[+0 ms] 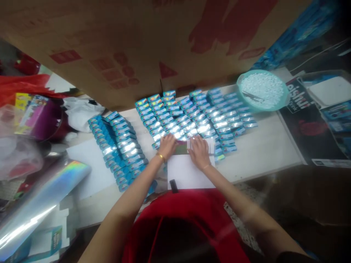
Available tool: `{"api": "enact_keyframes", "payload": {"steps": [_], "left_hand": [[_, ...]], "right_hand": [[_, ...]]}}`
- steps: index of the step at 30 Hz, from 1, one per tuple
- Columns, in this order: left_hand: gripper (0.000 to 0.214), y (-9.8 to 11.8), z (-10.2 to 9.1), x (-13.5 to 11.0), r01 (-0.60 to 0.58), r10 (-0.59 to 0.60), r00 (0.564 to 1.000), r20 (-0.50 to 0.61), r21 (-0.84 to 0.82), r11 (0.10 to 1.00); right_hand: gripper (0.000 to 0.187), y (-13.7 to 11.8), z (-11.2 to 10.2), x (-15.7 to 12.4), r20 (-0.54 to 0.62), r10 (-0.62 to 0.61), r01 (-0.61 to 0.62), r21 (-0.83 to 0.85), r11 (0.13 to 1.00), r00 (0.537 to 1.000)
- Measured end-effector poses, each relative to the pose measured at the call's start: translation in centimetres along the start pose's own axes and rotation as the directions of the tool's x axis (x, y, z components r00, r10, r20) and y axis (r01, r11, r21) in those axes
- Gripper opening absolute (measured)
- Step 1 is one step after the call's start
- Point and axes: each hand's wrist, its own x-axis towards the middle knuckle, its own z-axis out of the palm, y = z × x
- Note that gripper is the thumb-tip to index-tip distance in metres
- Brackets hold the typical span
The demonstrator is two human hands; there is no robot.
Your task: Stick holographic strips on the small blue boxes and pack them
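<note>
My left hand point(168, 145) is closed at the left end of a flat piece with a dull green and purple surface point(181, 148). At its right end my right hand point(199, 151) grips a white flap point(210, 145), fingers bent over the top and thumb at the near edge. Blur hides whether this is a carton or a card. Under both wrists lies a white sheet point(189, 171) with a small black clip-like piece point(173, 186) at its near edge. Rows of small shiny blue boxes point(196, 113) stand just beyond my fingers.
More blue boxes point(120, 149) stand in columns at left. A large cardboard carton point(137, 44) walls off the back. A teal bowl point(285, 100) holds many small white pieces and dark tweezers point(253, 96). A roll of shiny film point(41, 208) lies left, near plastic bags point(80, 113).
</note>
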Motion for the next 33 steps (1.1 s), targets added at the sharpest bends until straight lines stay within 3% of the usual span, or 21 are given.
{"api": "enact_keyframes", "payload": {"steps": [3,7,10,16,20,22,24,27,30,33], "left_hand": [[0.021,0.2,-1.6,-1.2,0.018,-0.018,1.0,-0.016,0.017,1.0],[0.027,0.7,-3.3,-2.3,0.01,-0.006,0.998,-0.065,0.049,0.999],[0.03,1.1,-3.2,-2.6,-0.015,0.018,0.994,-0.109,0.026,1.0],[0.029,2.3,-1.9,-3.4,-0.038,0.03,0.972,-0.234,-0.029,0.999],[0.022,4.8,-2.1,-6.0,-0.039,0.006,0.977,-0.212,-0.151,0.988],[0.015,6.0,-2.6,-7.9,0.001,-0.085,0.96,-0.267,-0.3,0.954],[0.01,6.6,-3.2,-9.6,0.059,-0.281,0.886,-0.369,-0.511,0.857],[0.015,6.0,-3.7,-11.9,0.097,-0.636,0.677,-0.371,-0.811,0.577],[0.021,4.1,-3.2,-14.2,0.095,-0.822,0.513,-0.247,-0.936,0.34],[0.024,2.0,-1.7,-16.9,0.119,-0.9,0.405,-0.161,-0.967,0.226]], "right_hand": [[0.037,-0.2,-0.5,2.7,0.064,0.009,-0.009,-0.009,1.0,0.998],[0.036,-1.6,-0.9,5.1,0.174,-0.095,0.085,0.061,0.994,0.98],[0.03,-2.5,-0.9,6.2,0.192,-0.124,0.107,0.093,0.99,0.974],[0.028,-2.8,-1.2,7.5,0.232,-0.069,0.056,0.062,0.996,0.97],[0.028,-1.6,-2.0,8.3,0.23,-0.062,0.069,-0.023,0.997,0.971],[0.027,-0.9,-2.5,8.5,0.184,-0.051,0.063,-0.058,0.996,0.982],[0.032,-1.1,-2.8,8.1,0.092,-0.054,0.054,0.004,0.999,0.994],[0.045,-3.7,-2.3,5.8,0.07,-0.046,0.016,0.383,0.924,0.996],[0.047,-8.0,-0.6,1.9,0.308,-0.054,-0.187,0.698,0.691,0.95],[0.036,-11.8,1.9,-1.3,0.475,-0.087,-0.347,0.744,0.571,0.876]]}}
